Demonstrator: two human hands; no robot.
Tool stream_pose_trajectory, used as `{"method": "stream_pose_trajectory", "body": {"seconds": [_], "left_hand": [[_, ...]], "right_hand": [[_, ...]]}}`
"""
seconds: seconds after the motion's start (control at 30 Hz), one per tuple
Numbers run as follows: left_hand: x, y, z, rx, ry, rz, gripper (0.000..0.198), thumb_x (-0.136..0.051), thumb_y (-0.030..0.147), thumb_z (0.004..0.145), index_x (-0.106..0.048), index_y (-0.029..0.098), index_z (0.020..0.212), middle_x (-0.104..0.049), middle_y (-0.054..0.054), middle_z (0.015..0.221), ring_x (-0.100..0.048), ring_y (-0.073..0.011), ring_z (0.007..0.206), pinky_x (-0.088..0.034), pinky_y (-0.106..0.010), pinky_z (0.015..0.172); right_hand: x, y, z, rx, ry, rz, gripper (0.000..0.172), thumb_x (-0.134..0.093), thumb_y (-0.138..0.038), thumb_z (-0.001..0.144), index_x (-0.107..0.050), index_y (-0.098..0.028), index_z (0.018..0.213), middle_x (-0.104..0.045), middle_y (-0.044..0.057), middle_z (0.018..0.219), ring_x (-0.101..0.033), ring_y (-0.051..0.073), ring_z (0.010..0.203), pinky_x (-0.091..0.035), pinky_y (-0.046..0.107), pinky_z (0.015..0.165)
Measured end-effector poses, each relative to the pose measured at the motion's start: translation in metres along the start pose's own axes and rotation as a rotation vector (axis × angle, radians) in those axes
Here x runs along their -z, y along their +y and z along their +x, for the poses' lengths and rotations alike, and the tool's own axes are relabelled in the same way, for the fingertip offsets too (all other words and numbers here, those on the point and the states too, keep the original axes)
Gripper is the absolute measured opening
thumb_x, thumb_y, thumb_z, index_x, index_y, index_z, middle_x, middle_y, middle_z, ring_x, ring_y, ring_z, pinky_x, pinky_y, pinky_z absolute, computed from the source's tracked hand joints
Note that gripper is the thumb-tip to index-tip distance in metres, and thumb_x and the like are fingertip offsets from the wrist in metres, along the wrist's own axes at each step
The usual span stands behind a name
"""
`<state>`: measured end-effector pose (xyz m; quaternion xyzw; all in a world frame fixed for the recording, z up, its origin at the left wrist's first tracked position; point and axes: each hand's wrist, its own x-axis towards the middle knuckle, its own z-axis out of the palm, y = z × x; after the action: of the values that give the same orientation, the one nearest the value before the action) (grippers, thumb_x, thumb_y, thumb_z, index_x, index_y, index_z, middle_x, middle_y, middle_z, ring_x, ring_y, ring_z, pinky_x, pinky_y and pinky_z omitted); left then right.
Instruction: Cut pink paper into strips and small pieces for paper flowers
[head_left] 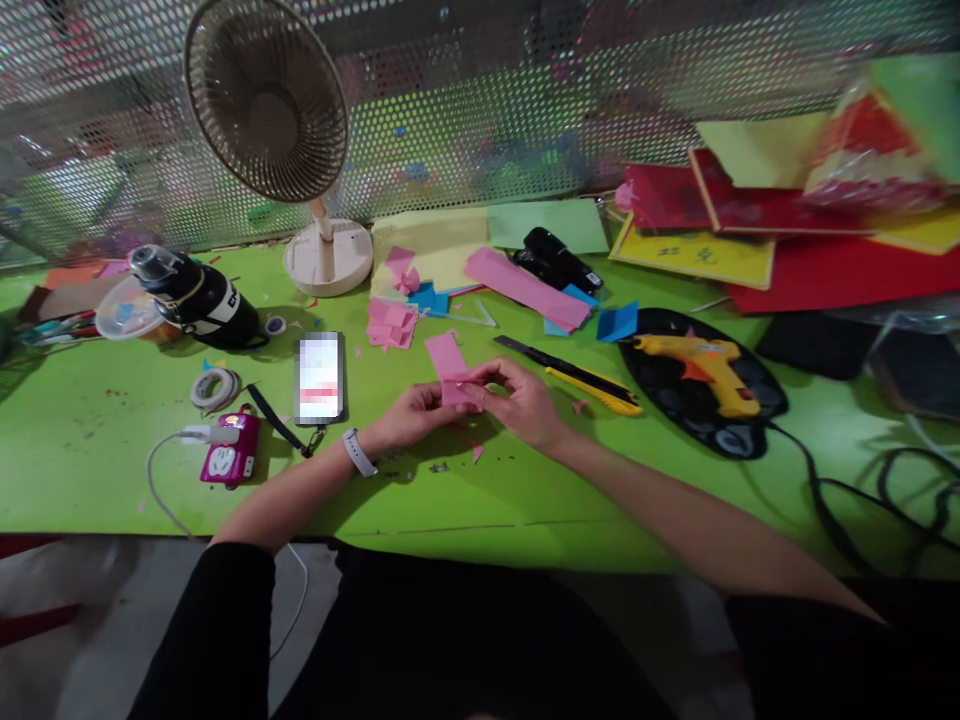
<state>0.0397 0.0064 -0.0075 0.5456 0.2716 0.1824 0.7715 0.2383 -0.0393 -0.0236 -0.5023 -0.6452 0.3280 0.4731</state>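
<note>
A folded strip of pink paper [445, 357] is pinched between my two hands above the green table. My left hand [417, 412] grips its lower left edge, thumb and fingers together. Across the paper's lower right part, my right hand [517, 400] presses with thumb and fingertips. The strip's upper end stands free, pointing away from me. Just right of my right hand lies a yellow and black utility knife [592, 388]. Small folded pink pieces [391, 324] rest in a pile beyond my left hand, and a pink paper scrap [478, 453] lies just below the hands.
A phone [319, 378], a tape roll [214, 389] and a pink power adapter [229, 446] lie to the left. Behind stand a fan [328, 256] and a black bottle [214, 308]. Rightward are a yellow glue gun [705, 367] on a black tray, a stapler [561, 262] and stacked coloured paper [675, 255].
</note>
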Motion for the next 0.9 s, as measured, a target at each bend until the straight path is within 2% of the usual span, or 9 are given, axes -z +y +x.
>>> {"method": "stream_pose_trajectory", "body": {"seconds": [0.13, 0.23, 0.33, 0.47, 0.67, 0.9], "left_hand": [[-0.001, -0.0009, 0.0011, 0.017, 0.023, -0.004, 0.033, -0.082, 0.041, 0.086, -0.077, 0.016, 0.107, -0.077, -0.011, 0.104, -0.071, -0.0152, 0.081, -0.059, -0.035, 0.081], [-0.0005, -0.0028, 0.0014, 0.029, 0.018, -0.055, 0.037, -0.083, 0.04, 0.085, -0.075, 0.012, 0.109, -0.077, -0.011, 0.104, -0.07, -0.014, 0.081, -0.057, -0.034, 0.081], [0.0001, -0.0054, 0.0018, 0.023, 0.01, -0.084, 0.037, -0.083, 0.04, 0.085, -0.075, 0.011, 0.107, -0.077, -0.012, 0.106, -0.071, -0.0146, 0.085, -0.056, -0.033, 0.084], [0.0007, -0.006, 0.0023, 0.011, 0.001, -0.073, 0.033, -0.082, 0.04, 0.086, -0.077, 0.014, 0.105, -0.078, -0.012, 0.105, -0.072, -0.0151, 0.088, -0.056, -0.032, 0.085], [-0.0007, -0.0043, 0.0027, 0.039, -0.005, -0.107, 0.038, -0.085, 0.043, 0.082, -0.077, 0.013, 0.102, -0.079, -0.012, 0.103, -0.073, -0.0155, 0.086, -0.058, -0.033, 0.086], [0.0005, -0.0084, 0.0025, 0.054, -0.003, -0.175, 0.035, -0.084, 0.036, 0.086, -0.075, 0.009, 0.106, -0.078, -0.013, 0.102, -0.076, -0.0173, 0.089, -0.059, -0.037, 0.091]], "right_hand": [[-0.0016, -0.0003, 0.0011, -0.104, 0.049, 0.15, 0.042, -0.075, -0.058, 0.085, -0.064, -0.023, 0.106, -0.074, 0.009, 0.102, -0.072, 0.024, 0.093, -0.064, 0.042, 0.08], [-0.0015, -0.001, 0.0017, -0.201, 0.035, 0.27, 0.051, -0.08, -0.056, 0.081, -0.064, -0.022, 0.116, -0.074, 0.01, 0.108, -0.072, 0.023, 0.094, -0.063, 0.038, 0.078], [-0.001, -0.0014, 0.0014, -0.248, -0.017, 0.291, 0.04, -0.077, -0.055, 0.084, -0.069, -0.022, 0.106, -0.075, 0.007, 0.097, -0.07, 0.02, 0.081, -0.06, 0.033, 0.066], [-0.0012, -0.0017, 0.001, -0.217, -0.045, 0.26, 0.033, -0.073, -0.056, 0.086, -0.072, -0.023, 0.09, -0.07, 0.002, 0.08, -0.063, 0.017, 0.068, -0.052, 0.029, 0.056], [-0.0019, 0.0, 0.0016, -0.185, -0.028, 0.241, 0.033, -0.073, -0.056, 0.087, -0.072, -0.023, 0.086, -0.069, 0.002, 0.079, -0.061, 0.016, 0.067, -0.051, 0.029, 0.055], [-0.0015, 0.001, 0.0018, -0.211, -0.016, 0.255, 0.031, -0.076, -0.053, 0.085, -0.072, -0.022, 0.086, -0.07, 0.003, 0.078, -0.06, 0.015, 0.062, -0.05, 0.028, 0.05]]}}
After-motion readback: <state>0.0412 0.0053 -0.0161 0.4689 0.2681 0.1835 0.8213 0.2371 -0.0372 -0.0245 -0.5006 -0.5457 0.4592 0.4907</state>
